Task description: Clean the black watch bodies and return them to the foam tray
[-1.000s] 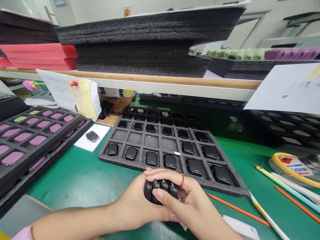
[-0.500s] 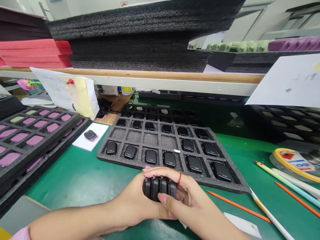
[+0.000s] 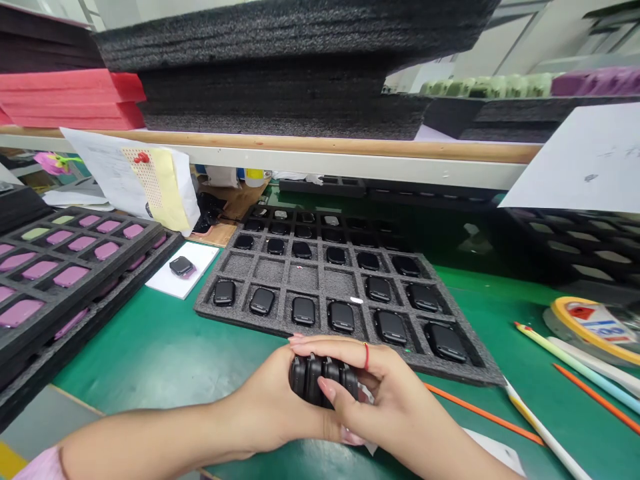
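Observation:
Several black smartwatch cases (image 3: pixel 313 379) stand on edge, side by side, in a stack between my two hands. My left hand (image 3: pixel 273 393) is closed around the stack from the left, its thumb underneath. From the right, my right hand (image 3: pixel 373 393) grips the same stack, with its thumb against the near side and its fingers over the top. A bit of white, crinkled material shows under my right hand. Just beyond lies a black foam tray (image 3: pixel 260 325) with watch cases in many of its pockets; several pockets in one row hold none.
At left are stacked foam trays (image 3: pixel 95 283) with purple and green pieces. A single watch case (image 3: pixel 181 266) rests on a white pad (image 3: pixel 167 285). Orange sticks (image 3: pixel 487 415), pens and a tape roll (image 3: pixel 590 333) lie at right. A shelf (image 3: pixel 320 155) loaded with foam sheets crosses above.
The view has shifted slightly. Both hands still hold the stack; my right fingers and thumb have moved a little over it, and more white material shows beneath them.

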The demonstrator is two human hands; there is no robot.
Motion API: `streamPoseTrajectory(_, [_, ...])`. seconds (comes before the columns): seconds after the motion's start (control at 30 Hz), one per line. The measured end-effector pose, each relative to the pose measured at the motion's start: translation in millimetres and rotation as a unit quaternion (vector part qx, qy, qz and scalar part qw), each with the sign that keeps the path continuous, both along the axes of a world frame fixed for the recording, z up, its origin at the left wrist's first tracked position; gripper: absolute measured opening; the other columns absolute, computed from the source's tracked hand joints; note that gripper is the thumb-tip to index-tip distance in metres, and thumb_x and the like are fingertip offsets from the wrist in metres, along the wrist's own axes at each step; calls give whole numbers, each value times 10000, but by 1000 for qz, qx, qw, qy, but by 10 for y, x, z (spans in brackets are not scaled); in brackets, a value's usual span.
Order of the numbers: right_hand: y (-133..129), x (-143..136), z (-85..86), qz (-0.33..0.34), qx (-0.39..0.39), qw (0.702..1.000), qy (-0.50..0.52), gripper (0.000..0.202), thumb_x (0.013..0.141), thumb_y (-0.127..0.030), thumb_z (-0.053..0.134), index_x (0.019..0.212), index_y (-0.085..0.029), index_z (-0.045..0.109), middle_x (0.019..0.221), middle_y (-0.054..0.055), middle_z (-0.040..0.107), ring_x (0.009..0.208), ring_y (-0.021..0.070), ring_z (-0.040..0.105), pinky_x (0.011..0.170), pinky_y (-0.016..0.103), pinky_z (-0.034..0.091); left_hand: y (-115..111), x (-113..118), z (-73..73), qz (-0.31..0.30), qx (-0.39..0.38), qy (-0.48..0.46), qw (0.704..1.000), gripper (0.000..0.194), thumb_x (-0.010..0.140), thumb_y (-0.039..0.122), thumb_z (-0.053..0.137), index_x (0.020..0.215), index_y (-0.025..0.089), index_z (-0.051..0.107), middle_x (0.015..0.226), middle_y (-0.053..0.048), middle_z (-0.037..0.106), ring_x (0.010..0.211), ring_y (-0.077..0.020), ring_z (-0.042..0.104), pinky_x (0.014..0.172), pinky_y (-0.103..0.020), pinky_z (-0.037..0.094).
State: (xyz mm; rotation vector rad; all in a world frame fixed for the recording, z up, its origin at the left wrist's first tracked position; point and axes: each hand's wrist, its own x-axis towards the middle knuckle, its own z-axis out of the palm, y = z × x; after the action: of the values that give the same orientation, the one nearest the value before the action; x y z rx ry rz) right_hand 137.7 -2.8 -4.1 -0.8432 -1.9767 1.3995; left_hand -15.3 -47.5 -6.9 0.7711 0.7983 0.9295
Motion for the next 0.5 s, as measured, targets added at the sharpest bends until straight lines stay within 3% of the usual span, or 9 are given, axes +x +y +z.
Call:
streamPoseTrajectory(0.37, [5, -2, 9, -8, -29, 999, 11, 385, 722, -128, 651, 1061, -265, 774, 1183, 54, 755, 1153, 261, 692, 952, 389, 594, 12, 12, -8, 0, 15, 8, 1000, 395, 619, -10, 821, 955, 173, 723, 916, 16, 718, 882, -132, 650, 815, -224, 520])
streamPoseTrajectory(0.5, [5, -3, 72, -4, -44, 999, 7, 291, 789, -173, 633, 1020, -259, 789, 1152, 53, 768, 1146, 250, 694, 1003, 413, 564, 7, 11, 6, -9, -1, -4, 1000, 305, 649, 62, 844, 905, 160, 708, 863, 14, 700, 827, -124, 640, 778, -230, 525])
